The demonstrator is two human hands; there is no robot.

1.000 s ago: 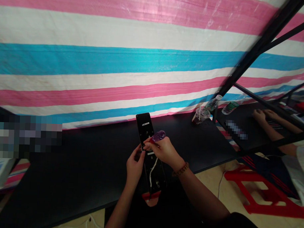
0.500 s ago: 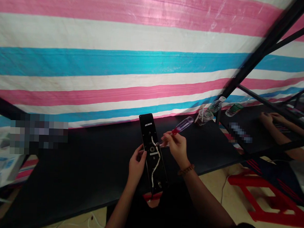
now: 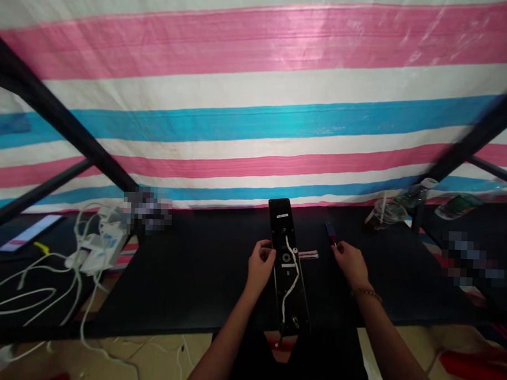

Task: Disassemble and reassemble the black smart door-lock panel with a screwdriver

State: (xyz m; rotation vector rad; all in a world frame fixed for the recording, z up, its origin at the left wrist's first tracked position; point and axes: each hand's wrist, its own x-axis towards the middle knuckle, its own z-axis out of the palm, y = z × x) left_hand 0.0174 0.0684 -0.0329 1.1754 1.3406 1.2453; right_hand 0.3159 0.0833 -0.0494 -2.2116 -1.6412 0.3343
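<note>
I have the left hand [image 3: 260,270] grasping the black panel [image 3: 283,240] by its edge, the panel lying between both hands. The right hand's [image 3: 354,265] fingertips meet the screwdriver [image 3: 331,232] just beyond them; whether they clasp it, I can't tell.

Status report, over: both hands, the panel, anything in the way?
Left hand on panel, left edge. Right hand at screwdriver, near end. White cord along panel. Pinkish strip between panel and right hand.
</note>
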